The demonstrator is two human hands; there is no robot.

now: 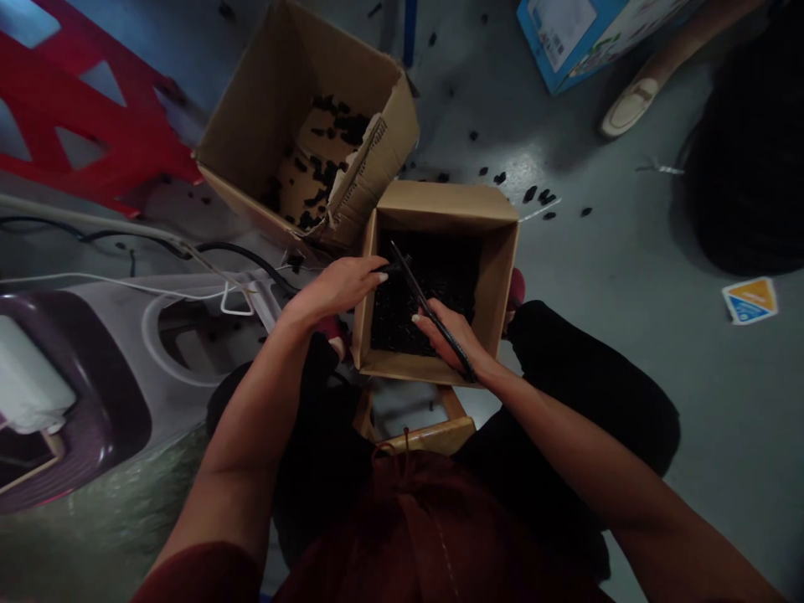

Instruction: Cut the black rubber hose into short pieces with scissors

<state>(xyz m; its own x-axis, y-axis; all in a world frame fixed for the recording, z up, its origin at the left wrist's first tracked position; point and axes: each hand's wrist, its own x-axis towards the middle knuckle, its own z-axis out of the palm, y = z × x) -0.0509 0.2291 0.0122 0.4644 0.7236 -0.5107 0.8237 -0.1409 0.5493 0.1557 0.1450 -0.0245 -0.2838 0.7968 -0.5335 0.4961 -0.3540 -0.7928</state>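
Observation:
My left hand is over the left side of a cardboard box, its fingers closed on a small black piece. My right hand is wrapped round a long, thin dark tool, whose exact kind I cannot make out. The far end of that tool reaches up to the black piece; whether they touch is unclear. Below both hands, a mass of small black pieces covers the bottom of the box. The box stands between my knees.
A larger cardboard box with a torn flap and scattered black bits stands at upper left. Nearby are a red plastic frame, a purple stool, cables, a blue carton, another person's foot and several black bits on the floor.

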